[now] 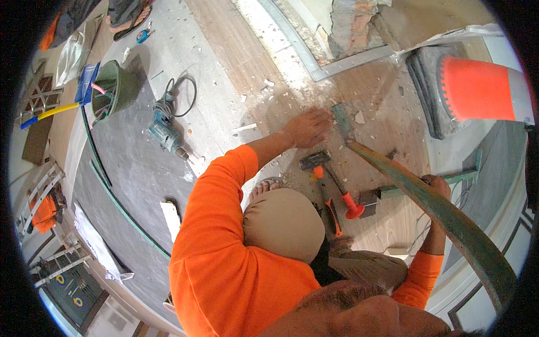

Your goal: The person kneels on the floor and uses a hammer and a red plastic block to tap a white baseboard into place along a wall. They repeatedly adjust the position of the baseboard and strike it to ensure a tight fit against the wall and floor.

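A long green, rust-streaked metal bar [415, 188] slants from the debris-strewn floor up past my right side, its flat end down. My left hand [310, 128] reaches to the floor just left of that flat end, fingers stretched out and holding nothing visible; whether they touch the bar I cannot tell. Beyond the bar, my right hand [437, 184] is closed, and the bar partly hides what is in it. Between my hands lie a black-headed hammer [314, 161], an orange-and-black handled tool [331, 210] and a chisel with a red hand guard [353, 206].
A blue-grey power drill [165, 132] with coiled cable rests on the grey sheet to the left, near a dark bucket [109, 92]. An orange cone [477, 89] lies at right. Metal channel [353, 63] edges the broken wall ahead. Another person's foot [129, 21] shows at far left.
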Motion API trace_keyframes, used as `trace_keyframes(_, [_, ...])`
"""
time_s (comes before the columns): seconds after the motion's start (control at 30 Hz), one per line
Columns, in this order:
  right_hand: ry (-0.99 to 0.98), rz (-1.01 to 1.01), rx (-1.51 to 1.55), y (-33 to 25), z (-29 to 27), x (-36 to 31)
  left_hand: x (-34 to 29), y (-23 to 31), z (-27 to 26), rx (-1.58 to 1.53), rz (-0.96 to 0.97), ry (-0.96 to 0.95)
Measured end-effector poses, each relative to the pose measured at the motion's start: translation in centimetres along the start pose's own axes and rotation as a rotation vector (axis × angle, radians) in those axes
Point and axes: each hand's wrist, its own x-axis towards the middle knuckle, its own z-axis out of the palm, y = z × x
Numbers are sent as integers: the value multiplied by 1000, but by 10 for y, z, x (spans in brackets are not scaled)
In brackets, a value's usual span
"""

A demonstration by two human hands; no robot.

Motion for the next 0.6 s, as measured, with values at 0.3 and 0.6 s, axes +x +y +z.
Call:
trace_keyframes(0.3, [-10, -18, 46, 17, 13, 6, -9, -16, -28, 147, -224, 78])
trace_keyframes(0.6, [-40, -2, 134, -5, -3, -5, -17, -4, -43, 213, -311, 95])
